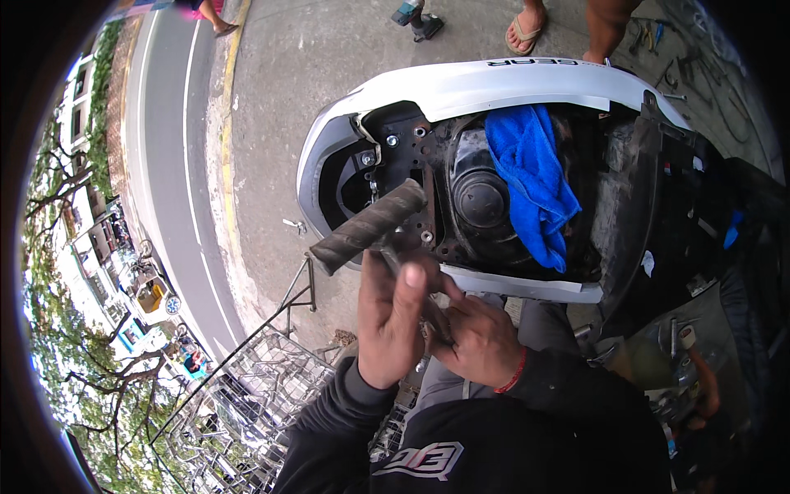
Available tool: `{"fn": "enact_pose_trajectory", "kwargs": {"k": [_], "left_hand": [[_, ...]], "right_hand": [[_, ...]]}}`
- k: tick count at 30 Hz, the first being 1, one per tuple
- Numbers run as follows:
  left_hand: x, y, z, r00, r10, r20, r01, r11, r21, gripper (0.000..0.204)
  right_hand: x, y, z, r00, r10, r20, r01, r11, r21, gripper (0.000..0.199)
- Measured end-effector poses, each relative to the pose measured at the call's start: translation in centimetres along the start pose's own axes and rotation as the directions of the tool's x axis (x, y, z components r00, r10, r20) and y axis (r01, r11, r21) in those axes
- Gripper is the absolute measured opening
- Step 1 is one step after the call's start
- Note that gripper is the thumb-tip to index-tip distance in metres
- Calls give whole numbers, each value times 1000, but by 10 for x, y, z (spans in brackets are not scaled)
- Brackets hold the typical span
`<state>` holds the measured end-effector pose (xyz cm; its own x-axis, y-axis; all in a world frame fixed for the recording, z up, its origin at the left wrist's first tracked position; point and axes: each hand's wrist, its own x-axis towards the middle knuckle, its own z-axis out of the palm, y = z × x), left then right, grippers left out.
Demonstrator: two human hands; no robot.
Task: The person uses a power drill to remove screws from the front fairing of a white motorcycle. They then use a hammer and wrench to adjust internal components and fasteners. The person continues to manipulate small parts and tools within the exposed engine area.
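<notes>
A thick dark cylinder (369, 226) with spiral bands sits crosswise on a narrow metal shaft; I cannot make out its exact kind. My left hand (390, 325) is closed on the shaft just below the cylinder, thumb up. Beside it, my right hand (480, 339), with a red cord at the wrist, pinches the shaft's lower part. Both hands' fingertips are partly blurred and hidden. Just beyond them lies the opened body of a white scooter (461, 89), its black inner frame and round black cap (480, 199) exposed. A blue cloth (531, 177) is draped across that frame.
A cordless power tool (418, 20) stands on the pavement at the far side, near a person's sandalled foot (527, 31). Hand tools (666, 72) lie at the far right. Metal racks (247, 395) rise at the near left, with a road (177, 165) beyond.
</notes>
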<state>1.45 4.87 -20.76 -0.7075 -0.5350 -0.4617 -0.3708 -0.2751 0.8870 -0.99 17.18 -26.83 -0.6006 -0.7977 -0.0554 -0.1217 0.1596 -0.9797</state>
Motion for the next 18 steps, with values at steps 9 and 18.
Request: {"fn": "enact_pose_trajectory", "kwargs": {"k": [9,18], "left_hand": [[93,-8,-33,968,249,45,-172,516,839,33],[111,-18,-28,954,299,3,-135,420,898,36]], "right_hand": [[46,25,-26,996,-46,-81,34,989,-142,37],[84,39,-28,816,417,-400,-279,890,359,26]]}}
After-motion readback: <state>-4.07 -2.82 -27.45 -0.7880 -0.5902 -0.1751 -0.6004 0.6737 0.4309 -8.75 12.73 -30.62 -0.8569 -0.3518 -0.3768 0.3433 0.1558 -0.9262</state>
